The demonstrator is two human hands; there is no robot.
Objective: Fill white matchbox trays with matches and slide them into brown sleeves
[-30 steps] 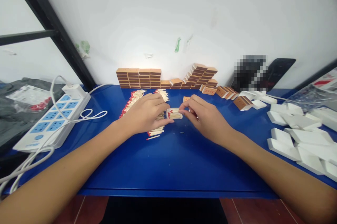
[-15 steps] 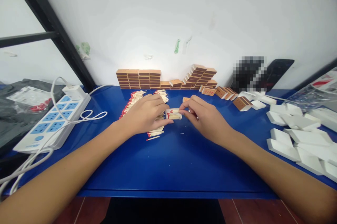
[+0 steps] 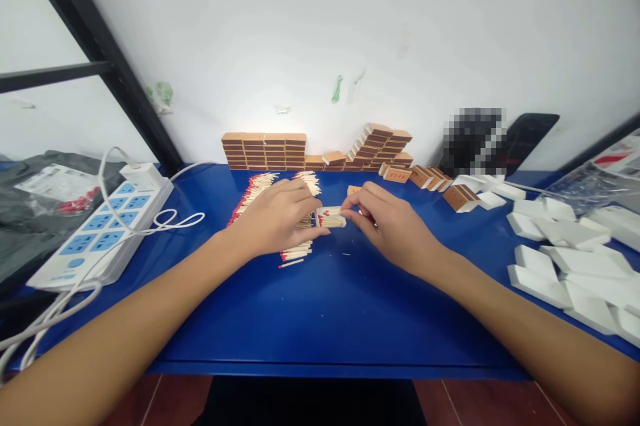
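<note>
Through the head view, the only one I am getting, I am taking the small white matchbox tray (image 3: pixel 332 227) as my clock's centre, with the wall at 12; it is lying open-side up with red-headed matches inside. The left hand (image 3: pixel 280 216) is reaching in from 8 o'clock and seems to be gripping the tray's 9 o'clock end between thumb and index finger, probably to steady it. The right hand (image 3: pixel 377 219) is pinching at the 3 o'clock end, seemingly on the tray; whether its fingertips are also catching matchsticks, I cannot tell. Loose matches (image 3: pixel 256 187) are spreading out around 10 o'clock, partly under the left hand, their heads mostly pointing one way, likely for easy gathering; a single match (image 3: pixel 291 263) is lying apart toward half past seven. Brown matchboxes (image 3: pixel 264 151) are standing in neat columns at half past ten, presumably stacked to save room, while a leaning stack (image 3: pixel 373 143) is tilting at 1. White box-like pieces (image 3: pixel 595 266) are crowding the far side at 3, and a power strip (image 3: pixel 107 226) is lying at 9 with cables looping off it. The blue tabletop (image 3: pixel 350 319) is shining faintly, specked with crumbs; a pale, scuffed wall (image 3: pixel 275 26) is rising behind it, a black frame (image 3: pixel 100 46) is slanting at 10, and reddish floor tiles (image 3: pixel 165 399) are showing below.
</note>
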